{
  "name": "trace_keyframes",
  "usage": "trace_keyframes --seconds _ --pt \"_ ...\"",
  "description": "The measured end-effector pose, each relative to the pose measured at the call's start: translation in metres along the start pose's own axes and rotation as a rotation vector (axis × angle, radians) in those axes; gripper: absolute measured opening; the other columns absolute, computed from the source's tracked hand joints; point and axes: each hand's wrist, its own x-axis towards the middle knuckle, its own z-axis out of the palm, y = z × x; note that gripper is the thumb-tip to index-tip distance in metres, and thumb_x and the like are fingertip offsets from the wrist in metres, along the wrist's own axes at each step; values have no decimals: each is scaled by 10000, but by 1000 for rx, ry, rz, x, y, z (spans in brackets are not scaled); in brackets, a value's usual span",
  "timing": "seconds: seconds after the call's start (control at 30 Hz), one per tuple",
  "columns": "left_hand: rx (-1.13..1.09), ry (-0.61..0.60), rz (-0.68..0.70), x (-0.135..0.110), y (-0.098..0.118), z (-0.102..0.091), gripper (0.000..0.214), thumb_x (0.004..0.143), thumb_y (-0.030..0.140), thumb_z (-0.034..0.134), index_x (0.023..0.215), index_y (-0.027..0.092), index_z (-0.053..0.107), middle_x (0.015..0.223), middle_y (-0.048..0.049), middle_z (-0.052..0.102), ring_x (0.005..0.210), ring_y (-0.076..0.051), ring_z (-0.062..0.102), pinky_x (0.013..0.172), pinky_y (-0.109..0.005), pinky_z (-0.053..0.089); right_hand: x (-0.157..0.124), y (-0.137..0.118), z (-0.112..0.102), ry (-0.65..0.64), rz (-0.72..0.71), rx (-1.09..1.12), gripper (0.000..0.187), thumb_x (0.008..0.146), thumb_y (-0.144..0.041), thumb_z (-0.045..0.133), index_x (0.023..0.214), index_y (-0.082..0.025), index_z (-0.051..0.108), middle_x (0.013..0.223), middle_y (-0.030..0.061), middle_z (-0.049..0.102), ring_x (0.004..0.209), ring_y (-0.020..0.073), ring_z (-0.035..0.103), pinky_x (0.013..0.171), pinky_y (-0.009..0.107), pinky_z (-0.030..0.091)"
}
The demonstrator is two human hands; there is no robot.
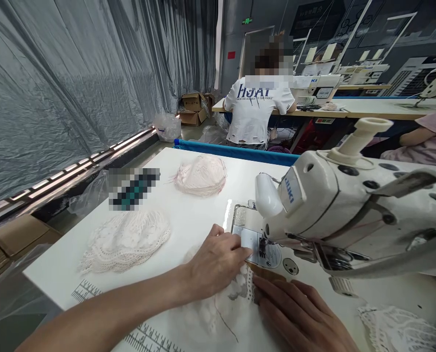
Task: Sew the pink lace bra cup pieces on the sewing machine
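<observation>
My left hand (216, 261) lies flat with fingers together on a piece of white lace fabric (221, 308), its fingertips close to the presser foot (262, 247) of a white sewing machine (350, 205). My right hand (298, 310) rests flat on the same lace, just in front of the needle plate, fingers stretched toward the left hand. A lace trim edge (248, 286) runs between the two hands up to the needle.
Two piles of white and pinkish lace pieces (126, 239) (202, 175) lie on the white table (188, 220). More lace (397, 327) sits at the lower right. A person in a white shirt (256, 110) sits at the bench ahead; another person's arm (419, 137) shows at right. Plastic sheeting hangs left.
</observation>
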Motion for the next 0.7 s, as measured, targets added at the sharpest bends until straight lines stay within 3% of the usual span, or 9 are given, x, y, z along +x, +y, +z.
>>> trace_keyframes --seconds 0.23,0.4,0.57,0.7 --pt "35 8 6 0 -2 1 232 856 41 420 1005 157 554 758 -10 541 681 -119 491 711 -299 294 -1 5 3 1 -70 -31 337 976 -215 296 1031 -170 626 1157 104 652 1042 211 576 850 384 388" --pt "154 135 3 -2 12 -9 365 773 -77 401 1032 148 525 960 -54 568 834 -141 511 734 -305 318 -1 0 8 29 1 -61 356 975 -215 272 1019 -163 621 1140 124 657 1030 233 562 790 397 358" --pt "222 -57 74 -6 34 -18 170 812 10 456 737 154 507 735 -23 546 709 -150 504 677 -305 340 0 -7 15 165 56 -54 414 983 -188 217 940 -177 629 1059 106 689 894 209 589 740 379 342" --pt "238 -143 73 -1 28 -15 156 841 44 448 741 155 491 727 -10 543 705 -143 517 723 -317 357 6 -9 9 174 80 -130 401 997 -202 235 901 -178 624 987 85 716 854 209 615 728 373 331"
